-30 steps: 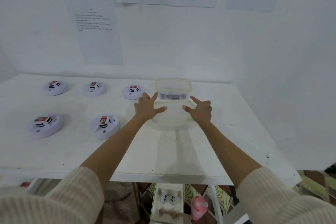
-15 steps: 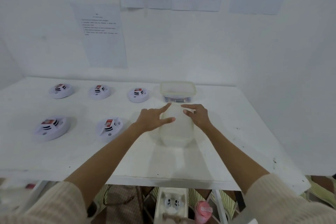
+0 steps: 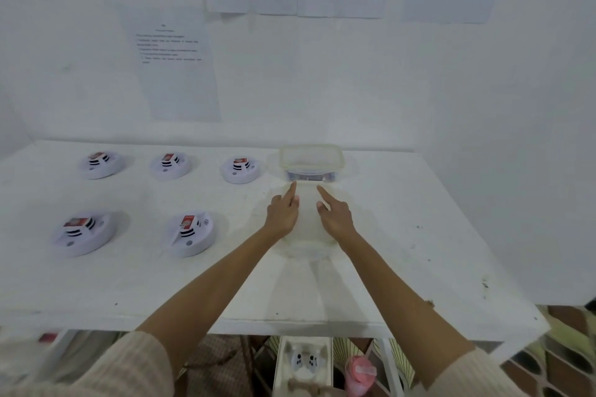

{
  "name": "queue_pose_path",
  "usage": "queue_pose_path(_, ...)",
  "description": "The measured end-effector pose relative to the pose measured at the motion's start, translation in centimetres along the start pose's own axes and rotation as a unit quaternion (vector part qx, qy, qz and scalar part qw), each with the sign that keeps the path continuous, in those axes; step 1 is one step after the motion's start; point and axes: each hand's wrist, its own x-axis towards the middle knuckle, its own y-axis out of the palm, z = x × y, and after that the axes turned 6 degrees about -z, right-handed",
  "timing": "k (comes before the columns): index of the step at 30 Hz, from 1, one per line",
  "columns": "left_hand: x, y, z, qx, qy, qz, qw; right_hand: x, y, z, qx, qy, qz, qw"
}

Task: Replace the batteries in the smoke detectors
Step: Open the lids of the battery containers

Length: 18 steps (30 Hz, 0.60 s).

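Where your two hands meet toward 12 o'clock of the table (image 3: pixel 403 235), one pale, see-through lid (image 3: pixel 306 246) lies under them. Its outline is faint, and whether your fingertips touch it cannot be told. Your left hand (image 3: pixel 282 216) and right hand (image 3: pixel 337 221) match: forefinger straight and aimed at the box (image 3: pixel 311 153), other fingers folded under, nothing grasped.

One clear box stands at 12 o'clock, just beyond the forefingers. Dark contents along its bottom are blurred, so you cannot tell whether they are batteries.

Five detectors (image 3: pixel 190 232), the task's things, lie from 9 to 11 o'clock, well apart from your hands: three in the far row, two in the near row. Each carries a red-and-black block on top; the print is unreadable.

Four sheets (image 3: pixel 177 68) hang on the wall, text illegible, the upper three cut off by the frame. Two sleeves (image 3: pixel 129 364) are cut off at 6 o'clock. Under the table, one tray (image 3: pixel 303 361) and one pink item (image 3: pixel 359 371) are partly hidden.
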Motion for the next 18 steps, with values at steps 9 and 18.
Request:
queue_pose_path(9, -0.8, -0.9, -0.7, -0.231, -0.08, 0.009, 0.97, -0.3, -2.6, 0.1, 0.332, 0.114, 0.075, 0.933)
queue_pose_path(18, -1.1, -1.3, -1.1, -0.322, -0.095, 0.017, 0.942, -0.1, -2.9, 1.0, 0.319, 0.165, 0.082, 0.93)
